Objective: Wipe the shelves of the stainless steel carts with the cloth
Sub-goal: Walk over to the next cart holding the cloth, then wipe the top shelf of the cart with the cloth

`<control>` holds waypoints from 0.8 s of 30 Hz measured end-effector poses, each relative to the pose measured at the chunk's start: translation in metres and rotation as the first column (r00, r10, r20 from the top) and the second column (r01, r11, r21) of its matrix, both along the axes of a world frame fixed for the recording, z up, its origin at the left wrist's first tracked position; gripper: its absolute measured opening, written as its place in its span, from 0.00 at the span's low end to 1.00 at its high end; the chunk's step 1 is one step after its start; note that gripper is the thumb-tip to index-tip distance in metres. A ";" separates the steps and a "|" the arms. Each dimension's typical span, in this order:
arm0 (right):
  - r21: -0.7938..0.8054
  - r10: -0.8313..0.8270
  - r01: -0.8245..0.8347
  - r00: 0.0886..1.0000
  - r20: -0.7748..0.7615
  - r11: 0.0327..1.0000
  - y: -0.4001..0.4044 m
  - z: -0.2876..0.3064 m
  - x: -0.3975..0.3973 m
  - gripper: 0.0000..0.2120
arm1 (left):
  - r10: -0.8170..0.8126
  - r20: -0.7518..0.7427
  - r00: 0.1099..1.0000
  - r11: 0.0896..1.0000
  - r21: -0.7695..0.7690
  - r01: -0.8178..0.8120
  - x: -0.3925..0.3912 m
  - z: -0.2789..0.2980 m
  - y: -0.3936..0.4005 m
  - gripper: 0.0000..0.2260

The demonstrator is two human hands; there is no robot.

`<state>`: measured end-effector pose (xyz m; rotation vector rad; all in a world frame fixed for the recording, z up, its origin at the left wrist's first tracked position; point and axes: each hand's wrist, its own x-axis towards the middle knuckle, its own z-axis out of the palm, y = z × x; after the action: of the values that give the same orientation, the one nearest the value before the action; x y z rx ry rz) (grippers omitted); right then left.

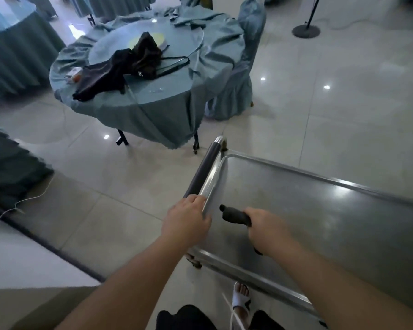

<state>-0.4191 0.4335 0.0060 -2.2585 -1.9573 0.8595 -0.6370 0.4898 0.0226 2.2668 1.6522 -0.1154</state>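
A stainless steel cart (343, 186) stands at the lower right, its bare top shelf facing me. A dark padded push handle (204, 167) runs along the shelf's left end. My left hand (186, 219) grips the near end of that handle, fingers curled over it. My right hand (263, 225) hovers over the left part of the shelf and holds a dark rolled object (234, 215) that sticks out to the left; I cannot tell whether it is the cloth.
A round table (153, 108) with a teal cloth stands just beyond the cart, with a black bag and dark garments on it. A covered chair (238, 86) is at its right. More draped tables are at the left. A white cable lies on the tiled floor.
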 end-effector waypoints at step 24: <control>0.335 -0.544 0.537 0.835 -0.084 0.774 0.047 -0.107 -0.115 0.25 | -0.376 0.267 0.887 0.926 0.104 0.362 0.019 -0.087 0.166 0.24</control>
<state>-0.5341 0.4806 -0.1013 -2.3952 -1.1996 0.3851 -0.6177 0.6553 -0.0640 2.4763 1.0796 0.1589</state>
